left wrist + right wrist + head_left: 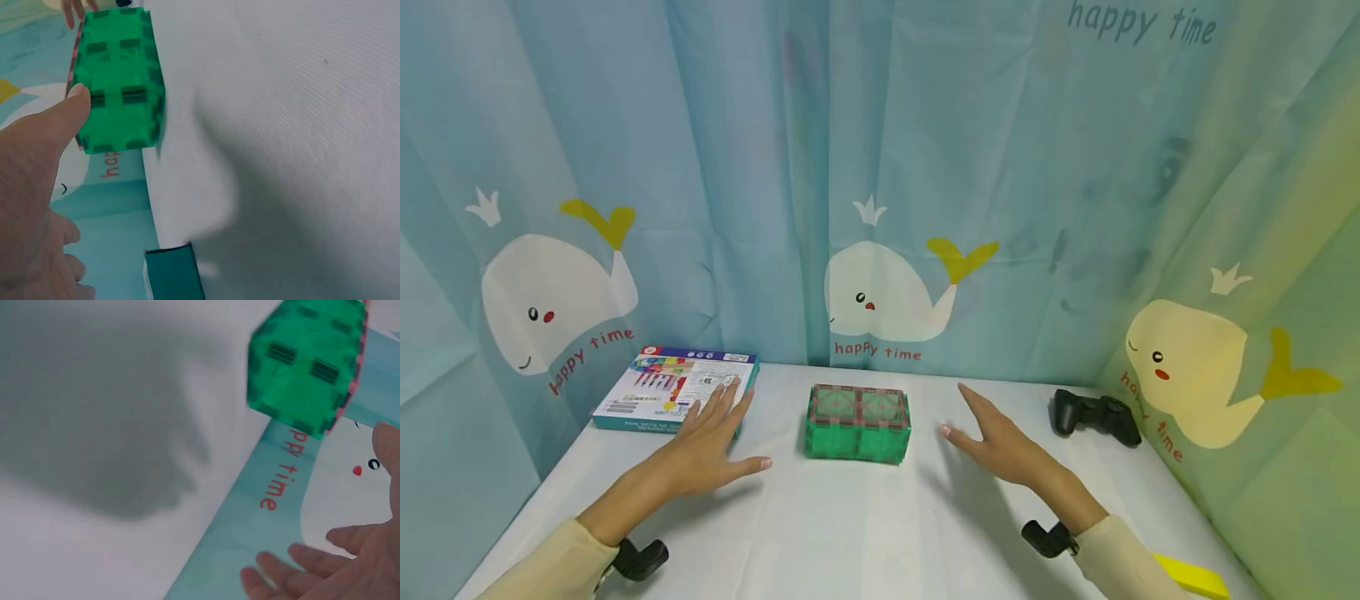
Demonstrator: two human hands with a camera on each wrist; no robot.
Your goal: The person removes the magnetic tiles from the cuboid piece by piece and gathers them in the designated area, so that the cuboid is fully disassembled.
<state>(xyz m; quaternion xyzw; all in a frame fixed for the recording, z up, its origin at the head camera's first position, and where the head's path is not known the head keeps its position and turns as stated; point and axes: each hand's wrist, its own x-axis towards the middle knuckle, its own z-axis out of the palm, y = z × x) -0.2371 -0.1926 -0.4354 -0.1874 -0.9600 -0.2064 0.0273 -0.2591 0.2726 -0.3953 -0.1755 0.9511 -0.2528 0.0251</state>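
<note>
A box built of see-through green magnetic tiles (857, 437), topped by two square tiles with reddish-brown rims, stands in the middle of the white table. My left hand (711, 457) hovers to its left with fingers spread and thumb pointing toward it, apart from the box. On the other side, my right hand (1006, 448) is held in the air, fingers extended and holding nothing. Both wrist views show the green box (119, 75) beyond the hands; in the left wrist view the thumb (62, 119) overlaps its edge from the camera's angle.
Behind my left hand lies a flat printed box (655, 387) with a teal side. A black game controller (1093, 415) rests at the right rear. Near my right sleeve is a yellow piece (1195, 577). A blue whale-print curtain (760, 208) borders the table (835, 533).
</note>
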